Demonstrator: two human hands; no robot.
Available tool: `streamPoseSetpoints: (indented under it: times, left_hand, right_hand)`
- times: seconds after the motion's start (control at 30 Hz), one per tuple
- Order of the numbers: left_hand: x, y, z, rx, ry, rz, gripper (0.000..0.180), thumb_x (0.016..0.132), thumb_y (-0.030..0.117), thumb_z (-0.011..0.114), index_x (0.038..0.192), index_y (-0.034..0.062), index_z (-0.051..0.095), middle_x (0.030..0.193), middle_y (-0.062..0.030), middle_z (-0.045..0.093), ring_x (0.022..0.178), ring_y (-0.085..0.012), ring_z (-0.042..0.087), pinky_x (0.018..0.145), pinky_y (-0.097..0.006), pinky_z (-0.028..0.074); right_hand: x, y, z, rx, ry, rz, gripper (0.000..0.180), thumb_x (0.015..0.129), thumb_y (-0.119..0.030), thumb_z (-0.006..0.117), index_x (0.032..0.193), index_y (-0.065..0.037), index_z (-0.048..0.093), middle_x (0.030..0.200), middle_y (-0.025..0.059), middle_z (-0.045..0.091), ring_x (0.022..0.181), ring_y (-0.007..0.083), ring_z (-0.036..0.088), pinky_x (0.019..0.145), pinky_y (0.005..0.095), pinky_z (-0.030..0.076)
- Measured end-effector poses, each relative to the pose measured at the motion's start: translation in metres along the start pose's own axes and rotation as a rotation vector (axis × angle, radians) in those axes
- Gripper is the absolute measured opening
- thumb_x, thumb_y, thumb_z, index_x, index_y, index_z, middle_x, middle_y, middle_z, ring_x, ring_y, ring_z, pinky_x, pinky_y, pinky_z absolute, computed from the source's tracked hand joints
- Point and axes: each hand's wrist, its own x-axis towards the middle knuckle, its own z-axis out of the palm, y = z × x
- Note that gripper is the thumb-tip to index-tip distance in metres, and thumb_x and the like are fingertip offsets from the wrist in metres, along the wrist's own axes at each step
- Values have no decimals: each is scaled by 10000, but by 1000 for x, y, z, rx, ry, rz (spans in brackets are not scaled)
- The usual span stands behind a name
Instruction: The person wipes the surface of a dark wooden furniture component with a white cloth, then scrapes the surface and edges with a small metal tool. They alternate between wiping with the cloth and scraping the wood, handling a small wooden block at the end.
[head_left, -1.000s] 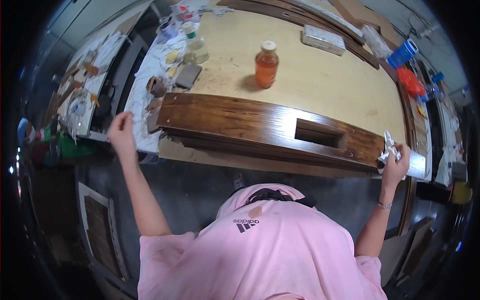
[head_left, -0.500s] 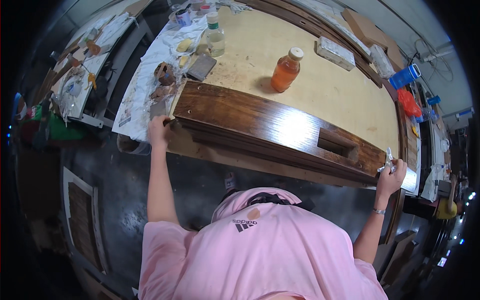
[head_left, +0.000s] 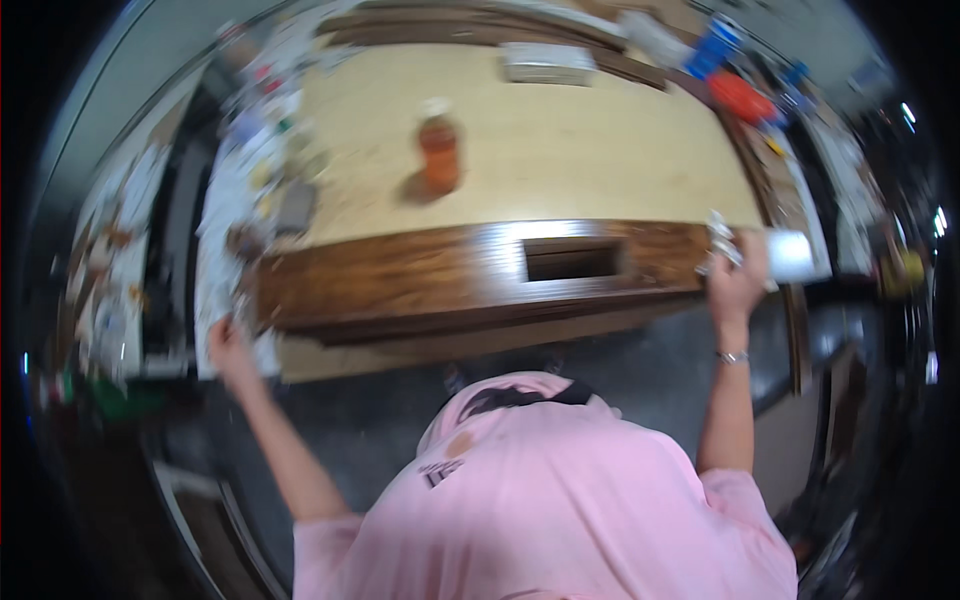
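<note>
A long, dark-brown varnished wooden piece [head_left: 420, 265] with a rectangular slot lies across the near side of the table. My right hand [head_left: 738, 285] is at its right end, closed around a crumpled white cloth or tissue [head_left: 716, 240] that sticks out above the fingers. Just off the left end of the wood, beside the white sheet [head_left: 212, 240], is my left hand [head_left: 232, 352]. Motion smears its fingers, so what they hold, if anything, is unclear. Beyond the wood stands a white-capped bottle of orange-red liquid [head_left: 439, 160].
A pale wrapped block [head_left: 548, 64] sits toward the back, before dark wooden strips [head_left: 430, 30]. On the left are a grey sanding-block-like piece [head_left: 297, 208] and blurred small items. A red plastic bag [head_left: 742, 97] and a blue container [head_left: 715, 45] stand at the far right.
The whole view has swung, so the wood now lies nearly level across it. My left hand has come away from the wood's left end. The white cloth is still in my right hand.
</note>
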Motion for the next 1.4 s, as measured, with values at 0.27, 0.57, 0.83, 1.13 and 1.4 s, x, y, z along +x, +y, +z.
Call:
streamPoseSetpoints:
  times: [0.27, 0.57, 0.83, 1.13, 1.4]
  left_hand:
    - [-139, 387, 106, -256, -687, 878, 271, 816, -110, 641, 1049, 21, 688, 959, -100, 668, 886, -204, 649, 810, -302, 517]
    - [-231, 435, 216, -98, -813, 1361, 208, 712, -66, 621, 876, 56, 657, 809, -99, 595, 770, -300, 625, 643, -409, 507]
    - [-230, 452, 215, 32, -899, 1304, 237, 719, -54, 622, 920, 59, 675, 827, -106, 593, 792, -310, 633, 679, -407, 512]
    - [-234, 444, 224, -39, -764, 1432, 186, 778, 22, 680, 952, 87, 694, 790, -75, 581, 695, -267, 622, 589, -382, 498]
    - [-235, 440, 216, -57, -755, 1627, 333, 772, 23, 638, 1099, 56, 692, 837, -65, 584, 734, -224, 612, 574, -352, 496]
  right_hand:
    - [26, 22, -9, -37, -79, 138, 121, 748, -143, 696, 817, -78, 620, 844, 97, 590, 840, 327, 606, 694, 452, 491]
    - [24, 38, -1, -41, -45, 203, 95, 777, -197, 653, 791, -106, 678, 838, 67, 619, 850, 298, 620, 697, 435, 527]
    - [25, 41, -1, 39, -15, 235, 84, 765, -182, 650, 797, -107, 670, 835, 61, 616, 858, 292, 615, 696, 434, 522]
    - [22, 36, -5, 29, -42, 255, 84, 763, -176, 650, 787, -96, 656, 831, 74, 600, 850, 302, 604, 699, 442, 515]
    - [23, 40, 1, -28, -54, 223, 101, 775, -191, 650, 798, -93, 660, 839, 80, 617, 850, 315, 612, 702, 451, 515]
